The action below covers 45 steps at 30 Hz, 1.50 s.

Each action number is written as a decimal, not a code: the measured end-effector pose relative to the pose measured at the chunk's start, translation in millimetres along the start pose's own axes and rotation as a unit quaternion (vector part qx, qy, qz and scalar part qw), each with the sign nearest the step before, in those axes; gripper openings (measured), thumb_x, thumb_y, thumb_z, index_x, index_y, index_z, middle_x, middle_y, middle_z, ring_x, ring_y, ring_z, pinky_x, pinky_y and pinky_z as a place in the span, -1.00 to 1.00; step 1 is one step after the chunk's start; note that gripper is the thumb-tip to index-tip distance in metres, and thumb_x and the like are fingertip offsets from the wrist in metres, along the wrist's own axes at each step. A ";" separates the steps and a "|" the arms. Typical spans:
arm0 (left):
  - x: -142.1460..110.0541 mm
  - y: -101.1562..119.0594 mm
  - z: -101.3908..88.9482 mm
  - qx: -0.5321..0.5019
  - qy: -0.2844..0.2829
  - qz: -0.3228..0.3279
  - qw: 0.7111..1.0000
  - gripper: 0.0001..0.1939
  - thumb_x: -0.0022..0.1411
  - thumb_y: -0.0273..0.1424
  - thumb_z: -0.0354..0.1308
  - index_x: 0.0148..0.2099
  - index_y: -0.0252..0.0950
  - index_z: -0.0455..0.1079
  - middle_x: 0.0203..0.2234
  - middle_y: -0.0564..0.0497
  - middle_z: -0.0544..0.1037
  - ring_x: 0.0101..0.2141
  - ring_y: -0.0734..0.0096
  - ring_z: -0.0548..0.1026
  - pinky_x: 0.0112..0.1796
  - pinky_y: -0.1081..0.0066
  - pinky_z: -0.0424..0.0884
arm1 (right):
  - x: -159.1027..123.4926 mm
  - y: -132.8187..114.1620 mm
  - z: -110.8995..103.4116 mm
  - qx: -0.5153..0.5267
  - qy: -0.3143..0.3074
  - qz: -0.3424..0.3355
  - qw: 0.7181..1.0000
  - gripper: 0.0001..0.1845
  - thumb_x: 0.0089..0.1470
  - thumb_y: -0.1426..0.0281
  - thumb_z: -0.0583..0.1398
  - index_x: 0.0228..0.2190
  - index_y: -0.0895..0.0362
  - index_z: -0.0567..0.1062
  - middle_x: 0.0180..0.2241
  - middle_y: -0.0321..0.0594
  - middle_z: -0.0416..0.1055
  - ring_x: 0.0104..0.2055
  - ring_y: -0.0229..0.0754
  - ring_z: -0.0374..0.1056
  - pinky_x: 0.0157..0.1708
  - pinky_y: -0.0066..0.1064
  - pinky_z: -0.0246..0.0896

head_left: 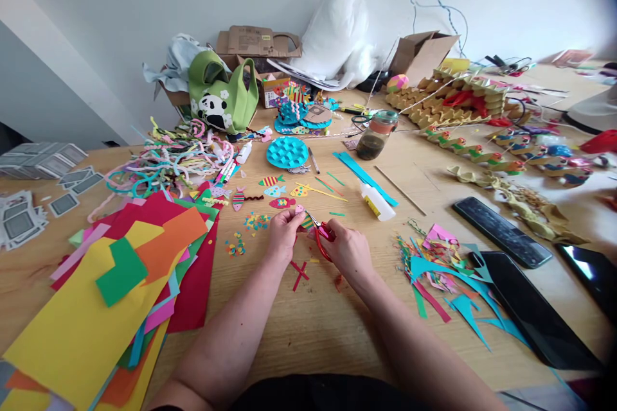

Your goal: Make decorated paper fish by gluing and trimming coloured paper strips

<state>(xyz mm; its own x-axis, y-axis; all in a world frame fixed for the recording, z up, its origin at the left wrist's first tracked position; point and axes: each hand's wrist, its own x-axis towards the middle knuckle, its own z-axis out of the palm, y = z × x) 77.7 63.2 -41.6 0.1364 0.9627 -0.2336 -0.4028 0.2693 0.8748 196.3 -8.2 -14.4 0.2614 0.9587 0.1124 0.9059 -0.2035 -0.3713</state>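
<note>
My left hand [283, 231] pinches a small paper fish [307, 223] with a pink end and green-and-yellow stripes. Red-handled scissors [322, 243] are in my right hand [351, 249], their blades at the fish's edge. Whether the blades are closed on the paper is hard to make out. Just beyond my hands lie several finished-looking paper fish, among them a red one [282, 203], a light blue one [274, 191] and a yellow spotted one [299, 190]. Red paper strips [299, 275] lie crossed on the table below my hands. Small paper dots [256, 221] are piled left of my left hand.
Coloured paper sheets [91, 321] cover the left side, with pipe cleaners [164, 160] behind. A glue bottle [378, 202], a glass jar [377, 136] and a blue scalloped disc [287, 153] stand farther back. Paper scraps [443, 270] and phones [501, 231] lie at right.
</note>
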 end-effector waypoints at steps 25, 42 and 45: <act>-0.3 0.3 0.6 0.005 0.004 0.010 1.000 -0.79 -0.19 -0.29 0.37 -0.50 -0.31 0.48 -0.57 0.08 0.49 -0.52 0.48 0.39 -0.36 0.41 0.32 | 0.2 4.9 5.5 -0.019 0.006 -0.009 1.000 -0.59 0.12 0.01 0.06 -0.48 0.06 0.42 -0.56 -0.24 0.47 -0.54 -0.23 0.34 -0.55 -0.45 -0.19; 0.0 -2.3 0.2 0.012 0.003 0.007 1.000 -0.77 -0.19 -0.28 0.37 -0.50 -0.32 0.47 -0.60 0.09 0.47 -0.54 0.48 0.38 -0.41 0.43 0.30 | 0.5 3.6 4.7 -0.014 0.001 -0.006 1.000 -0.61 0.12 0.03 0.07 -0.46 0.06 0.44 -0.55 -0.23 0.48 -0.53 -0.21 0.36 -0.54 -0.45 -0.17; -0.1 -2.7 0.4 0.009 0.003 0.011 1.000 -0.78 -0.19 -0.29 0.36 -0.49 -0.32 0.48 -0.59 0.09 0.47 -0.52 0.48 0.38 -0.40 0.43 0.30 | 0.3 3.5 4.7 -0.019 0.004 -0.010 1.000 -0.61 0.12 0.03 0.07 -0.46 0.06 0.44 -0.55 -0.22 0.49 -0.53 -0.21 0.36 -0.54 -0.45 -0.17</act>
<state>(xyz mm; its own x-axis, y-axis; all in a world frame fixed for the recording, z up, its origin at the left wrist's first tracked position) 79.1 62.4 -43.8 0.1224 0.9684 -0.2172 -0.3884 0.2482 0.8874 198.0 -7.6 -20.0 0.2454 0.9610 0.1278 0.9230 -0.1913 -0.3338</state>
